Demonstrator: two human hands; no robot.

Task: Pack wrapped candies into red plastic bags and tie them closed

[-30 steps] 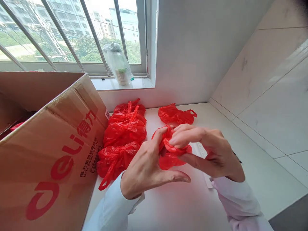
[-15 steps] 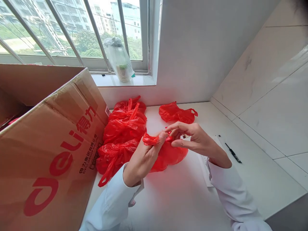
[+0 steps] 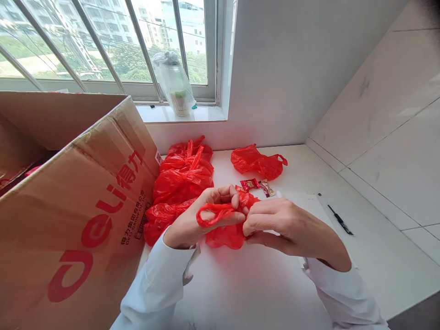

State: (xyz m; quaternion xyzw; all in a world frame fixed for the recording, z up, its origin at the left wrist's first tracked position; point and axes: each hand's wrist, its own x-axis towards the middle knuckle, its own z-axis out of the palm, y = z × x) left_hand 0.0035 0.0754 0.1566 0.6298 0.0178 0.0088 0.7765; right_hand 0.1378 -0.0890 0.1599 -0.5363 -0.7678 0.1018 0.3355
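Both hands are closed on one red plastic bag (image 3: pixel 225 236) over the white table. My left hand (image 3: pixel 202 213) pinches its gathered top, and a handle loop sticks out past the thumb toward my wrist. My right hand (image 3: pixel 280 224) grips the bag's neck from the other side, fingers bent and close to the left fingertips. The bag's lower part bulges beneath the hands; its contents are hidden. Just beyond the hands lie a red wrapped candy (image 3: pixel 250 184) and a brown and white wrapped candy (image 3: pixel 266 188).
Several tied red bags (image 3: pixel 184 181) are stacked to the left, beside a large open cardboard box (image 3: pixel 99 206). Another red bag (image 3: pixel 257 162) lies near the wall. A pen (image 3: pixel 340 220) and white paper (image 3: pixel 314 206) are at right. A bagged jar (image 3: pixel 178 94) stands on the windowsill.
My right hand has come down and closed on the bag's neck. The handle loop at my left thumb has opened wider. Two candies behind the hands are now uncovered. The view has shifted slightly.
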